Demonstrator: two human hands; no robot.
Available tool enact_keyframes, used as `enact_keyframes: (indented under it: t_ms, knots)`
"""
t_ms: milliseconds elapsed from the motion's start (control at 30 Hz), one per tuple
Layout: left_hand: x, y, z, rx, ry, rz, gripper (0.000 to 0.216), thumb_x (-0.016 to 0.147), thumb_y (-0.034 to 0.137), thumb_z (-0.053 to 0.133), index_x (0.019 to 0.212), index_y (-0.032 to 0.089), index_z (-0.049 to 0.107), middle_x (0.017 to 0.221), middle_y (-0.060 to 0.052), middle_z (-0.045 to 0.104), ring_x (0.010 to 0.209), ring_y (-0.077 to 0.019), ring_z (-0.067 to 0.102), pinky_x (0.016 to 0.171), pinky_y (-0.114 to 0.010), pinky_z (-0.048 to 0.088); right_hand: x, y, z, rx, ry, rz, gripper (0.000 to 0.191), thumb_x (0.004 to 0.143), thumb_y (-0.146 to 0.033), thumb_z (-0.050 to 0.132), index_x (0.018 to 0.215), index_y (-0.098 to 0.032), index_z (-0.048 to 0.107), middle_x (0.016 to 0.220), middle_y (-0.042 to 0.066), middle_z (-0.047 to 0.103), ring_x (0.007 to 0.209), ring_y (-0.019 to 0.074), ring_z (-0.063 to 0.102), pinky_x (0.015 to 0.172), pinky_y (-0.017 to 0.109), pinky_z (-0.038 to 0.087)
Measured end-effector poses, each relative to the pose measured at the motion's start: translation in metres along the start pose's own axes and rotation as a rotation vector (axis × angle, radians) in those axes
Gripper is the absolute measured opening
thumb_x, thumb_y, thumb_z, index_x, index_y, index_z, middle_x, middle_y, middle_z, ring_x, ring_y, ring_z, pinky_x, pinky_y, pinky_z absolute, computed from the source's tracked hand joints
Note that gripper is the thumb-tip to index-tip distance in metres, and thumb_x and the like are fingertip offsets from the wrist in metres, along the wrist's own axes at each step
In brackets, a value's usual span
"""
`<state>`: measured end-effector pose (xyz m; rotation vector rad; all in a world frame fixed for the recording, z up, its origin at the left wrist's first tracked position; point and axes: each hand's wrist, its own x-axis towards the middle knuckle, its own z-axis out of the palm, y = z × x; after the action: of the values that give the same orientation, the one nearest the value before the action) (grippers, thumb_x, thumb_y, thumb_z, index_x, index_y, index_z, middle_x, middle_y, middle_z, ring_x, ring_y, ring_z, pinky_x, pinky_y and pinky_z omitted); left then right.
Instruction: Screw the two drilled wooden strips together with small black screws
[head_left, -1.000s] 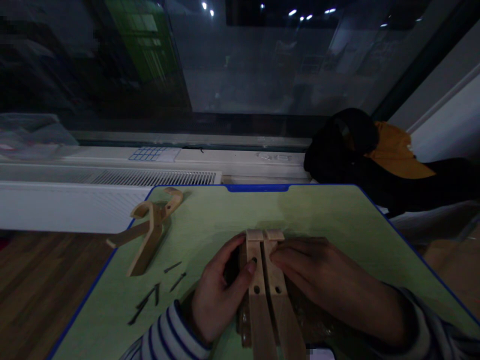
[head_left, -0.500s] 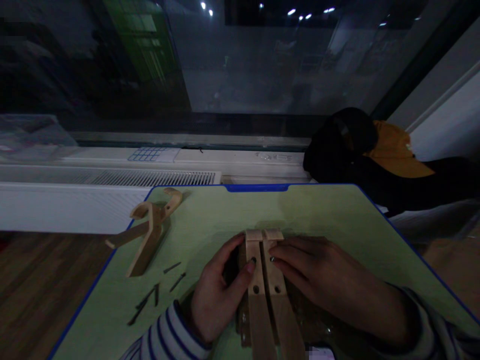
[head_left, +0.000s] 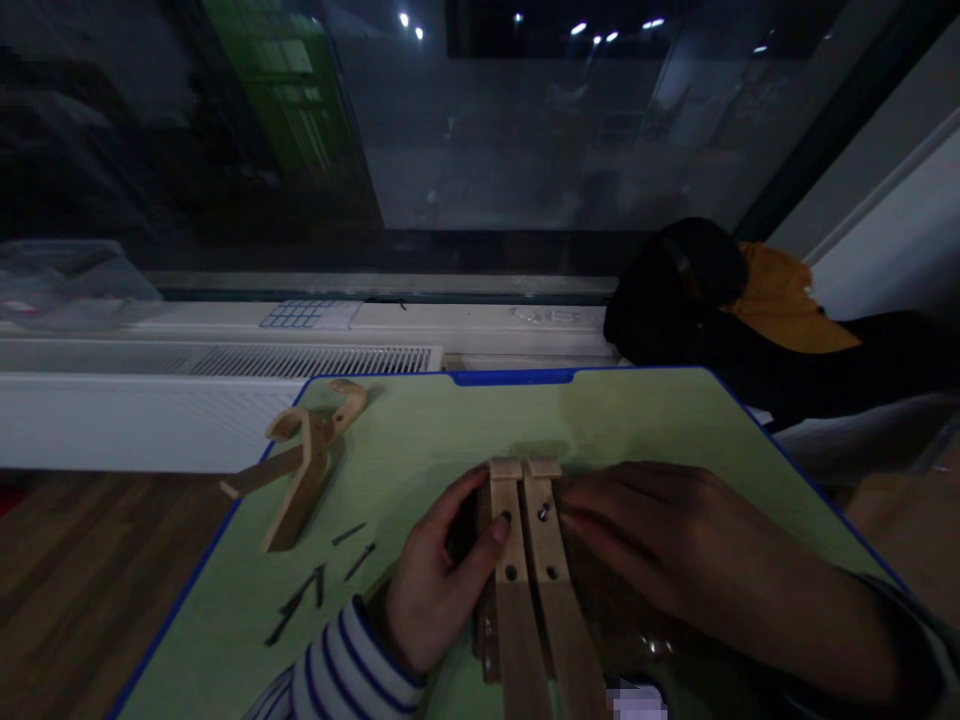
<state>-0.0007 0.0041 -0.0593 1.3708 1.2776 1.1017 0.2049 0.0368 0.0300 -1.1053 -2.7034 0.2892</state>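
Observation:
Two pale wooden pieces with holes and stepped ends lie side by side in front of me, the left wooden piece (head_left: 517, 610) and the right wooden piece (head_left: 559, 610). My left hand (head_left: 439, 575) is closed on the left piece, its thumb pressed beside the upper hole. A metal screw (head_left: 544, 511) stands tilted in the upper hole of the right piece. Just right of that piece is my right hand (head_left: 660, 545), fingers stretched out and slightly blurred, off the screw. Under the pieces lies a brown, shiny block (head_left: 489, 640), partly hidden.
Several loose screws (head_left: 358, 562) lie left of my left hand on the green, blue-edged table (head_left: 450, 420). A wooden assembly with curved hooks (head_left: 307, 470) stands at the back left. A phone-like object (head_left: 637, 700) is at the front edge. Dark clothing and an orange cap (head_left: 787, 300) lie at right.
My right hand has let go of the screw and moved right, leaving the screw standing in the hole. My left hand keeps its place.

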Motion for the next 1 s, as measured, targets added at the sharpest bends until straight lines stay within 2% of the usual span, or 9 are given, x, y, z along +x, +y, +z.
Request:
enact_keyframes:
  t_ms: [100,267,433,600,667,767,867,967,1000]
  knots:
    - [0.0,-0.002,0.0,0.02,0.029,-0.003,0.04,0.083,0.029,0.057,0.121,0.018,0.051,0.123,-0.008,0.058,0.115,-0.0228,0.053,0.103,-0.04,0.038,-0.009,-0.002,-0.019,-0.086,0.172,-0.011,0.019,0.091,-0.028,0.043,0.097,-0.026,0.06,0.079,-0.001,0.068,0.065,0.0152,0.063,0.059,0.029,0.048]
    - [0.001,-0.006,-0.001,0.098,0.055,0.049,0.041,0.084,0.032,0.056,0.122,0.017,0.051,0.123,-0.009,0.059,0.114,-0.0227,0.054,0.101,-0.039,0.04,-0.034,-0.003,-0.048,-0.139,0.361,-0.002,0.013,0.09,-0.028,0.044,0.094,-0.026,0.057,0.082,-0.001,0.068,0.065,0.0125,0.064,0.059,0.025,0.049]
    - [-0.003,-0.009,-0.013,0.252,0.165,0.142,0.04,0.085,0.032,0.055,0.12,0.014,0.052,0.122,-0.013,0.058,0.112,-0.0249,0.055,0.097,-0.043,0.043,-0.068,0.004,-0.052,-0.178,0.386,0.101,0.015,0.088,-0.025,0.046,0.096,-0.027,0.058,0.086,0.0,0.069,0.066,0.0134,0.065,0.058,0.025,0.052]
    - [-0.012,0.006,-0.028,0.357,0.238,0.327,0.022,0.08,0.027,0.059,0.099,0.02,0.065,0.107,-0.008,0.064,0.105,-0.0254,0.056,0.096,-0.043,0.04,-0.111,0.016,-0.036,-0.194,0.283,0.224,0.015,0.087,-0.023,0.048,0.093,-0.026,0.062,0.086,0.005,0.071,0.065,0.0171,0.067,0.052,0.026,0.054]
    - [-0.015,0.013,-0.029,0.39,0.147,0.443,0.021,0.081,0.024,0.056,0.099,0.021,0.067,0.104,-0.008,0.066,0.102,-0.0246,0.057,0.092,-0.041,0.043,-0.128,0.019,-0.028,-0.165,0.271,0.322,0.015,0.085,-0.023,0.052,0.095,-0.026,0.062,0.087,0.006,0.072,0.066,0.0192,0.068,0.057,0.027,0.056]
    - [-0.017,0.021,-0.028,0.399,-0.057,0.649,0.032,0.086,0.022,0.044,0.113,0.021,0.061,0.111,-0.01,0.064,0.106,-0.0252,0.055,0.091,-0.043,0.042,-0.152,0.023,-0.015,-0.04,0.24,0.469,0.017,0.085,-0.023,0.052,0.096,-0.032,0.061,0.093,0.006,0.072,0.074,0.0203,0.069,0.063,0.025,0.057]
    - [-0.015,0.022,-0.025,0.364,-0.191,0.719,0.04,0.09,0.029,0.035,0.121,0.019,0.056,0.121,-0.011,0.06,0.116,-0.0271,0.049,0.098,-0.048,0.036,-0.173,0.028,0.0,0.116,0.201,0.547,0.023,0.084,-0.026,0.055,0.102,-0.041,0.058,0.099,0.005,0.071,0.082,0.0204,0.068,0.071,0.023,0.055]
    - [-0.011,0.019,-0.022,0.371,-0.286,0.731,0.045,0.09,0.035,0.031,0.124,0.017,0.055,0.126,-0.012,0.056,0.123,-0.0281,0.044,0.102,-0.05,0.032,-0.196,0.035,0.021,0.163,0.243,0.556,0.027,0.082,-0.027,0.056,0.102,-0.046,0.056,0.094,0.006,0.072,0.077,0.0235,0.069,0.062,0.024,0.056]
    - [-0.01,0.018,-0.022,0.372,-0.308,0.736,0.045,0.09,0.036,0.031,0.124,0.016,0.054,0.127,-0.013,0.056,0.124,-0.0282,0.043,0.102,-0.05,0.031,-0.205,0.036,0.028,0.108,0.364,0.501,0.026,0.08,-0.027,0.058,0.098,-0.047,0.057,0.086,0.006,0.073,0.07,0.0246,0.069,0.055,0.025,0.056]
